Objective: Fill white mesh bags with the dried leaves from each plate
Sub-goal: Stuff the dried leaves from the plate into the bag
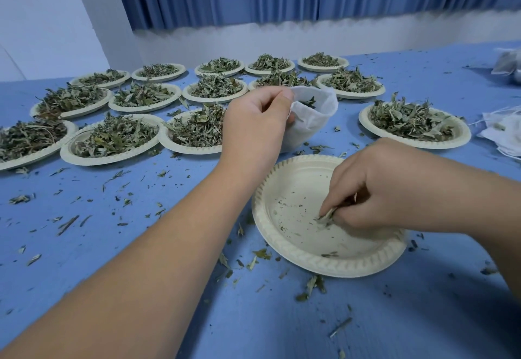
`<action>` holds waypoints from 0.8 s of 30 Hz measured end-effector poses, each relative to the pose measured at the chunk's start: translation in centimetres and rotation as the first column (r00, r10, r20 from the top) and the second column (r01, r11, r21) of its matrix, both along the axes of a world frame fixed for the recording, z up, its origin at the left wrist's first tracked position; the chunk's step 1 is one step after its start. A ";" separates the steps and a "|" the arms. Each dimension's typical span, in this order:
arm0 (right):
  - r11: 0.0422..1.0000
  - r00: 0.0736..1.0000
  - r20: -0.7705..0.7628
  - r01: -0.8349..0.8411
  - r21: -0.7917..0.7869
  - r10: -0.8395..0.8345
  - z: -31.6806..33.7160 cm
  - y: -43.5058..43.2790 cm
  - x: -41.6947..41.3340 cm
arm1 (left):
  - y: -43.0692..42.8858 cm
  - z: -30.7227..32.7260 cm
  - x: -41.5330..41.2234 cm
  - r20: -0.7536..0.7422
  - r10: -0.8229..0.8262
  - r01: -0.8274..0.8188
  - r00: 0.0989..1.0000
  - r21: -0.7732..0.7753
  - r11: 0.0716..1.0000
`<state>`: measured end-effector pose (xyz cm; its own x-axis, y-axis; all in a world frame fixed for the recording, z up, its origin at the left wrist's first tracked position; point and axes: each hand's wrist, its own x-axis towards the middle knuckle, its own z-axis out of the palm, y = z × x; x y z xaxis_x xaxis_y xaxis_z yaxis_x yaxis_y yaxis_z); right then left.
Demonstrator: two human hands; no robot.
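- Left hand (255, 124) gripped the rim of a soft white mesh bag (313, 116), cloth pinched between thumb and curled fingers, mouth held open and facing up.
- The bag sat at twelve o'clock from the near plate, just beyond its rim. A few leaves showed inside the mouth (how full below that, could not tell).
- Right hand (394, 189) was curled, fingertips pinching a small tuft of dried grey-green leaves (325, 216) off the floor of the round cream paper plate with the fluted rim (284, 172), toward its three o'clock side.
- That plate was otherwise nearly bare: only flecks and crumbs across the bottom.
- Step in hand, as judged: gathering the last scraps from this plate for the bag.
- Next move called for carrying the pinch up toward twelve o'clock, over the open mouth, and letting go well inside it. The leaves looked brittle and light, so a loose pinch would likely shed bits. The left hand would need to keep the mouth wide.
- Heaped paper plates of the same leaves (112, 161) stood in rows from nine round to one o'clock, with one more heaped plate (417, 144) at two o'clock.
- A loose pile of flat white bags (499, 133) lay at three o'clock, by the frame edge.
- The blue table (141, 245) was littered with leaf fragments all around.
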<state>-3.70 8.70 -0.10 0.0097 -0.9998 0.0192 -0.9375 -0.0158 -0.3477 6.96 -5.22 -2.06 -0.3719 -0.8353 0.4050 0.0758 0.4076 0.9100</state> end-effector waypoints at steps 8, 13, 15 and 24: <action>0.973 0.889 0.457 0.132 -0.190 -0.031 2.1 0.9 -3.0 | 0.9 0.0 -0.1 0.052 -0.018 0.021 0.998 -0.039 0.999; 0.885 0.779 0.626 0.307 -0.350 -0.022 2.5 1.0 -3.0 | 1.5 -0.1 -0.3 0.115 -0.053 0.064 0.992 -0.092 0.994; 0.857 0.792 0.609 0.341 -0.387 -0.041 2.5 1.0 -2.6 | 1.8 -0.1 -0.5 0.132 -0.054 0.068 0.990 -0.107 0.992; 0.813 0.911 0.260 0.405 -0.419 -0.320 1.4 0.1 -1.6 | 3.0 -0.3 -1.2 0.182 -0.076 0.108 0.980 -0.170 0.980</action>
